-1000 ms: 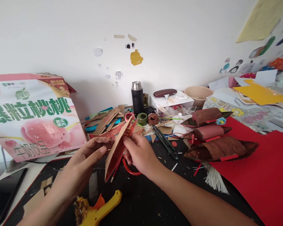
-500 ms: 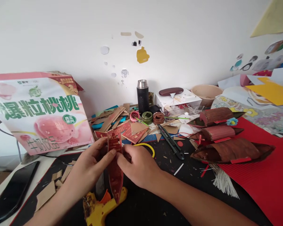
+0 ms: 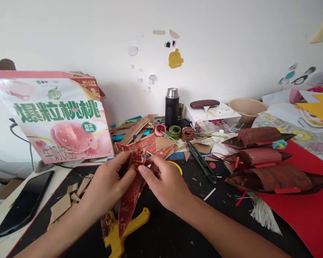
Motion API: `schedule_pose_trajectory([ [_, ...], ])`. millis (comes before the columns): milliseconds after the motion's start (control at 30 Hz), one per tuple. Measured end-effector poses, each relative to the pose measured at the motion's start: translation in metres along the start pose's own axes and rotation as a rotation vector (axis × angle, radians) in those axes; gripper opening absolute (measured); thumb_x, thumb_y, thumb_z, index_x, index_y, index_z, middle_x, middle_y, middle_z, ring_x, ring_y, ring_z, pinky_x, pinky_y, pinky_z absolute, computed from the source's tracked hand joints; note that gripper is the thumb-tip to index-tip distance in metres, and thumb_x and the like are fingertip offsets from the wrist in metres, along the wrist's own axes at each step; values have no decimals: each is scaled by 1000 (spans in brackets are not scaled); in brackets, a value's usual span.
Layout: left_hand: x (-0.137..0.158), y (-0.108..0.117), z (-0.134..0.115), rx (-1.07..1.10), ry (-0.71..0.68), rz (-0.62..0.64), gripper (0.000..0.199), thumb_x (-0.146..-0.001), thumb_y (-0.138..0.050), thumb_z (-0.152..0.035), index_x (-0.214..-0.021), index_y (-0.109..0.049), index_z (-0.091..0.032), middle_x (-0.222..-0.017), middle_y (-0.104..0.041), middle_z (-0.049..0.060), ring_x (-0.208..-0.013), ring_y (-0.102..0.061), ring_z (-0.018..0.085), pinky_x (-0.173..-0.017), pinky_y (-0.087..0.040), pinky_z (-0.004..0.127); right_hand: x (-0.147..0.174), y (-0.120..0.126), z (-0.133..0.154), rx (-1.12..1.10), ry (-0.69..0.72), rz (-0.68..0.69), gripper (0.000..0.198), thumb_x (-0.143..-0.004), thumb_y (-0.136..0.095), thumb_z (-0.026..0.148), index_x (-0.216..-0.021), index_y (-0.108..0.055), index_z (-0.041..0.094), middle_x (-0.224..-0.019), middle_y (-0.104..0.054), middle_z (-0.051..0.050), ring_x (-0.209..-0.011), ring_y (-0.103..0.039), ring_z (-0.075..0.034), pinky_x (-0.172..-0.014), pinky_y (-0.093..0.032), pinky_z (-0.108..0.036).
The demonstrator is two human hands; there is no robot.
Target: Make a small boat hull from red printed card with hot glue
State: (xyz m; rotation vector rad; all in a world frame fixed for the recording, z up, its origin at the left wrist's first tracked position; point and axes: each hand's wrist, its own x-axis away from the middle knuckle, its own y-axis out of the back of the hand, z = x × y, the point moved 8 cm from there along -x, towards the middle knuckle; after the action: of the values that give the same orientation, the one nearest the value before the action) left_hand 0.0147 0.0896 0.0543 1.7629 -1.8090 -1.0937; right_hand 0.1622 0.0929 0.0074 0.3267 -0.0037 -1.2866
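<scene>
A narrow, pointed boat shape of red printed cardboard (image 3: pixel 129 200) is held upright over the table in the head view. My left hand (image 3: pixel 117 179) grips its upper left side, thumb across the face and fingers behind. From the other side, my right hand (image 3: pixel 164 181) pinches its upper right edge between thumb and curled fingers; those fingertips are partly hidden. Below the boat's lower tip lies a yellow glue gun (image 3: pixel 136 224), partly covered by it. A dark green utility knife (image 3: pixel 201 163) rests to the right of my right hand.
Painted model boats (image 3: pixel 280 179) sit on red corrugated sheet (image 3: pixel 298 222) at right. Paint jars (image 3: pixel 187 134), a black flask (image 3: pixel 171 111) and cardboard scraps (image 3: pixel 136 130) stand behind. A drink carton (image 3: pixel 67 125), loose cardboard pieces (image 3: pixel 60 207) and a phone (image 3: pixel 25 202) are left.
The cardboard boat has turned, its lower tip swinging left. My right thumb has shifted up along its edge. The whole scene sits further right as the camera has turned left.
</scene>
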Motion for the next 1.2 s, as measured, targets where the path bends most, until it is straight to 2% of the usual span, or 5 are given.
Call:
schedule_pose_trajectory([
  [233,3,-2,-9,-133,-83,-19,23,-96,-53,-40,-93,-70,-24,-83,-79,4,-66,-70,23,-61,-47,30,0,1,3,119,33,5,24,-105,-55,41,-101,-69,22,-69,-63,1,-61,-53,-16,-59,-35,-28],
  [433,6,-5,-13,-244,-125,-51,27,-96,-49,-39,-99,-72,-26,-87,-81,7,-74,-77,28,-63,-51,32,3,-3,6,264,90,-5,28,-105,-50,34,-81,-57,22,-69,-62,-1,-61,-51,-17,-59,-32,-29],
  [833,9,-19,-9,-364,-139,61,43,-97,-43,-28,-132,-67,-19,-107,-83,13,-87,-80,33,-71,-56,39,6,-10,4,325,91,25,30,-106,-45,32,-88,-66,21,-80,-74,-8,-72,-68,-22,-65,-40,-31],
  [1000,10,-22,-10,-380,-129,86,38,-96,-44,-26,-125,-68,-23,-97,-83,11,-82,-79,32,-67,-53,37,7,-12,7,397,126,33,30,-106,-43,30,-90,-67,21,-82,-76,-8,-74,-71,-24,-65,-39,-32],
  [1200,9,-24,-11,-342,-133,79,33,-94,-47,-24,-117,-70,-25,-98,-84,10,-82,-78,31,-68,-52,36,7,-13,5,452,135,35,29,-105,-44,29,-92,-69,21,-83,-78,-8,-74,-73,-24,-63,-37,-33],
])
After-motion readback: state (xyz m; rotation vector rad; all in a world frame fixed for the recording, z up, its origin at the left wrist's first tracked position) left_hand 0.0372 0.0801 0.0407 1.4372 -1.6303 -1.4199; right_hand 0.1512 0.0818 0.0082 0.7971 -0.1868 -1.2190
